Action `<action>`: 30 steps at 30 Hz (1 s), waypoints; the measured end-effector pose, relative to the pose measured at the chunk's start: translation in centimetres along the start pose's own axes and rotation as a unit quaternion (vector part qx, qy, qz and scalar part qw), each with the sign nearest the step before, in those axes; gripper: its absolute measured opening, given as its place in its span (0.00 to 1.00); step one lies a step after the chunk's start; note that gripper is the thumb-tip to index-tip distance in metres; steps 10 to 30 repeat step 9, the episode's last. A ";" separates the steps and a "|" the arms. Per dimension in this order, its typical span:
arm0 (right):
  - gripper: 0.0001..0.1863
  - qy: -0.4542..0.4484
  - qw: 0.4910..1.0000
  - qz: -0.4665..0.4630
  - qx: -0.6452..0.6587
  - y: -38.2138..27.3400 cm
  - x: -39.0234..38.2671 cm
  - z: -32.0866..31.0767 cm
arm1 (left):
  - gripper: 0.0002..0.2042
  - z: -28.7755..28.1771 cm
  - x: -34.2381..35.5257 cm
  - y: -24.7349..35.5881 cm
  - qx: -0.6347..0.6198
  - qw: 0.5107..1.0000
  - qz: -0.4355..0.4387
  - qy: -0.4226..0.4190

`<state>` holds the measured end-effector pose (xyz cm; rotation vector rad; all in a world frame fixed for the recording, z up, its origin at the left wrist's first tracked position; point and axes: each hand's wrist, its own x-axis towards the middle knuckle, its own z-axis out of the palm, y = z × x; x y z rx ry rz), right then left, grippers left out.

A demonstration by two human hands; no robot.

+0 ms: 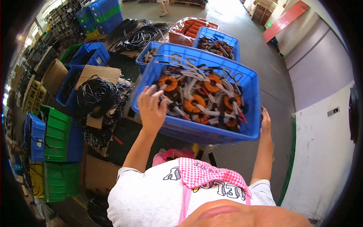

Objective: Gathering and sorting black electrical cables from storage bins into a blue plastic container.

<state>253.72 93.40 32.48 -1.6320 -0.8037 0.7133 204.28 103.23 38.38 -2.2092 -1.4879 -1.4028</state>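
Note:
A large blue plastic crate (196,126) is in front of me, tilted a little. Inside lie several orange copper-wound ring coils (194,103) with white-sleeved leads, some ending in red or black wire. My left hand (152,111) is hooked over the crate's near left rim, its fingers bent toward the inside beside the coils. At the right end, my right hand (266,122) grips the outer wall; its fingertips are partly hidden by the crate. What is under the crate, if anything, I cannot make out.
Behind stand a smaller blue crate of coils (217,47) and a plastic-wrapped orange stack (189,30). Black cable bundles (98,94) lie on the left, with green bins (56,132) nearer. A white wall (321,151) runs along the right; a person (163,7) stands far back.

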 end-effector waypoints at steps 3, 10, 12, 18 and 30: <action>0.21 0.052 0.977 0.052 0.202 3.3 -4.0 -0.6 | 0.14 2.6 -2.7 8.1 -0.076 0.995 0.045 -0.045; 0.22 0.037 0.939 0.253 0.231 34.7 -16.6 -10.9 | 0.07 10.1 -5.4 18.5 -0.007 0.998 0.031 0.054; 0.22 0.037 0.939 0.253 0.231 34.7 -16.6 -10.9 | 0.07 10.1 -5.4 18.5 -0.007 0.998 0.031 0.054; 0.22 0.037 0.939 0.253 0.231 34.7 -16.6 -10.9 | 0.07 10.1 -5.4 18.5 -0.007 0.998 0.031 0.054; 0.22 0.037 0.939 0.253 0.231 34.7 -16.6 -10.9 | 0.07 10.1 -5.4 18.5 -0.007 0.998 0.031 0.054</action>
